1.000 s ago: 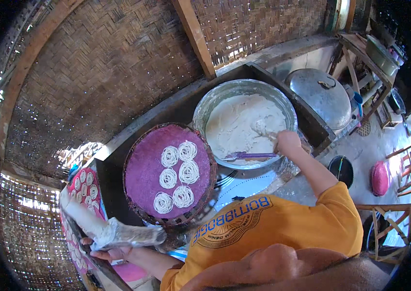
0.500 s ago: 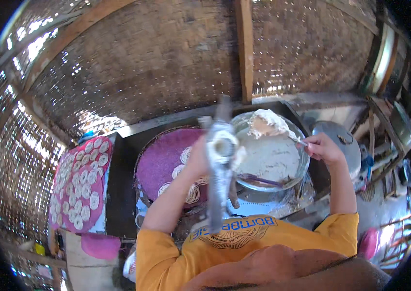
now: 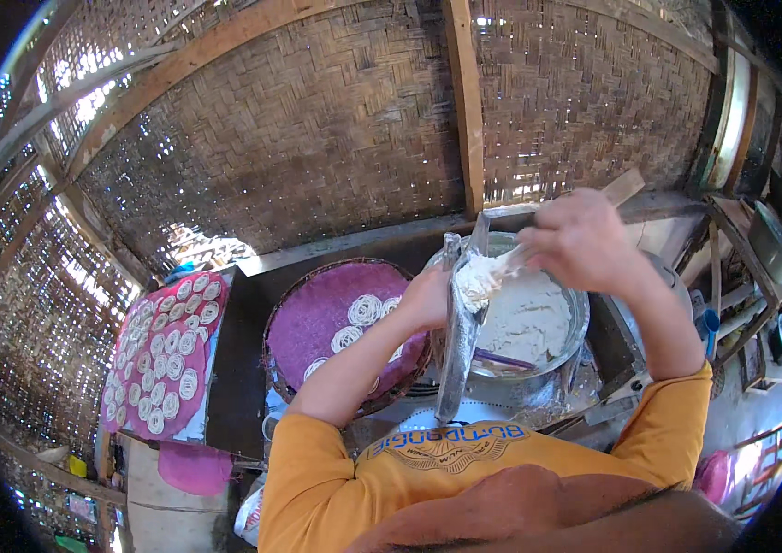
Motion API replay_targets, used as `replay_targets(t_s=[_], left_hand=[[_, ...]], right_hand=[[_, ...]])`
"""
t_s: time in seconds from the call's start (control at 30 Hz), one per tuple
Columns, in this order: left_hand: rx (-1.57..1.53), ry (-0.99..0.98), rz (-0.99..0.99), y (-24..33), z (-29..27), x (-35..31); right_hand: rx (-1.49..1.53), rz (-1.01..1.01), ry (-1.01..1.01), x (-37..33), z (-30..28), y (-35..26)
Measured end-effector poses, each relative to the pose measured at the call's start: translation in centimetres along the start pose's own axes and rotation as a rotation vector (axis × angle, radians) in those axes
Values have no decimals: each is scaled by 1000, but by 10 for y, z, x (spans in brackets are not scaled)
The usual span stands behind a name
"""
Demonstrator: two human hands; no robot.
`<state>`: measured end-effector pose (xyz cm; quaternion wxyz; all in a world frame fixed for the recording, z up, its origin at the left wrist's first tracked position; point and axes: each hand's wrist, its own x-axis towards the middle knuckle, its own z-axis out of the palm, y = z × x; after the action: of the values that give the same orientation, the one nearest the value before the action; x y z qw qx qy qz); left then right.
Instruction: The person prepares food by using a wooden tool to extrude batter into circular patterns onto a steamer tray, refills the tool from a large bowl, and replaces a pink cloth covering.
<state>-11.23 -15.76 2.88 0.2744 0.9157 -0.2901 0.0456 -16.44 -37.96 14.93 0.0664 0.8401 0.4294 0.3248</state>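
Observation:
My left hand [image 3: 426,297] is closed around a long grey hand press [image 3: 452,378], tilted upright beside the basin. Above the basin, my right hand [image 3: 583,241] grips a flat wooden spatula [image 3: 626,187], whose handle end sticks out past the knuckles. A lump of pale, sticky dough [image 3: 478,281] sits at the spatula's other end, against the press's middle. More white dough [image 3: 529,318] fills the wide metal basin [image 3: 583,336] below. To the left, a round tray lined with purple cloth [image 3: 317,304] carries several coiled noodle rounds [image 3: 347,339], partly behind my left forearm.
At far left, a pink cloth-covered board [image 3: 165,359] holds many noodle coils. A purple stick [image 3: 504,358] lies in the basin's near side. Behind the bench rises a woven bamboo wall [image 3: 317,129] with a wooden post [image 3: 465,111]. Shelving with pots [image 3: 764,244] stands at right.
My right hand has moved left and up, bringing the spatula's dough from over the basin to the press. The press has shifted slightly right, over the basin's left edge.

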Motion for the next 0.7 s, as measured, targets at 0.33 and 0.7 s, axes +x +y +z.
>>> replay_targets(t_s=[0.33,0.7], left_hand=[[-93,13,-58,-59,22,10],[3,139,-79,-24,16,8]], right_hand=[[-135,-46,223,-24,20,-9],[16,13,208,-21,20,13]])
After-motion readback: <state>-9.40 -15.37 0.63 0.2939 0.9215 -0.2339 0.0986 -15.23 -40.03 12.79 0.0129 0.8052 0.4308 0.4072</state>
